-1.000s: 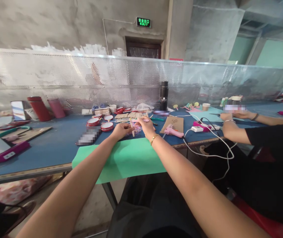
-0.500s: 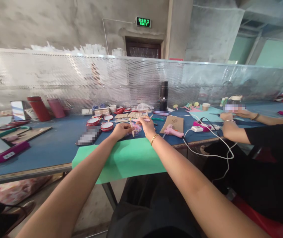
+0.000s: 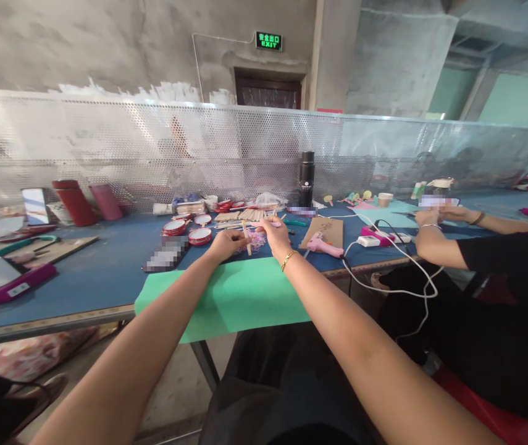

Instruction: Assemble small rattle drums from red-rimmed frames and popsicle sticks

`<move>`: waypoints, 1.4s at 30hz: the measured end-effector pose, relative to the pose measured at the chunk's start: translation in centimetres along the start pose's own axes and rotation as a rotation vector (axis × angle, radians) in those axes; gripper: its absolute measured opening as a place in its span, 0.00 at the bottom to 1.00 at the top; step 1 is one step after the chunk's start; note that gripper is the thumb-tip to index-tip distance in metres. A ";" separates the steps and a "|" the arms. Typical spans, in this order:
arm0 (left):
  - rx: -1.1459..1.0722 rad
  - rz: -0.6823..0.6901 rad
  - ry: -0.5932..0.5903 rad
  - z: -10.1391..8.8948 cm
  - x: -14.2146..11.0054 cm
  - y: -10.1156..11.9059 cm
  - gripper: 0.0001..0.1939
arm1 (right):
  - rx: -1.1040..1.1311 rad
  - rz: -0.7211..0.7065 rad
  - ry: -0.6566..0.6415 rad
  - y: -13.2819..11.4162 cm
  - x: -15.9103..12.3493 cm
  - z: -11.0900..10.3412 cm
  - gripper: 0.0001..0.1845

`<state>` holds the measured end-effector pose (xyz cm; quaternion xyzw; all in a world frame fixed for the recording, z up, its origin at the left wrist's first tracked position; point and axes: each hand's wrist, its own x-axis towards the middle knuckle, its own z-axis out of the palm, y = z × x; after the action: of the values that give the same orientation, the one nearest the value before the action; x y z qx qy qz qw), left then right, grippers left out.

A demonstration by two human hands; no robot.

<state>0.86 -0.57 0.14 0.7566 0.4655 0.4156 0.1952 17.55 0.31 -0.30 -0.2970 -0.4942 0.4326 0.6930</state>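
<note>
My left hand [image 3: 225, 245] is closed, its fingertips pinching a pale flat wooden stick [image 3: 248, 245] held upright. Close beside it, my right hand [image 3: 274, 235] is curled with thumb and fingers together around something too small to name. Below and between the two hands lies a heap of small pink and purple bits [image 3: 258, 242]. Several pale wooden sticks [image 3: 249, 216] lie loosely stacked just behind. Under my forearms, a green sheet [image 3: 240, 296] hangs over the table's front edge.
Small red-rimmed drums [image 3: 199, 236] and a phone [image 3: 165, 254] lie left. A black bottle [image 3: 307, 179] stands behind. To the right are a pink glue gun [image 3: 325, 246] on cardboard, white cables [image 3: 398, 292] and a co-worker's hands [image 3: 428, 215]. A perforated metal screen [image 3: 245, 148] backs the table.
My hands keep nearly the same position, with the stick still held in the left. The co-worker's hands at the right have shifted slightly.
</note>
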 end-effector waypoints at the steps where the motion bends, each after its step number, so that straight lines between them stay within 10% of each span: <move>1: 0.001 -0.002 0.001 0.0 0.0 0.0 0.20 | 0.007 -0.001 0.014 0.0 0.0 0.0 0.12; 42: 0.005 -0.006 0.002 0.0 0.0 0.0 0.22 | -0.018 -0.023 -0.018 -0.3 -0.4 -0.1 0.07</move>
<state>0.81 -0.57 0.14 0.7554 0.4691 0.4144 0.1940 17.66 -0.12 -0.27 -0.2935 -0.5078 0.4228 0.6909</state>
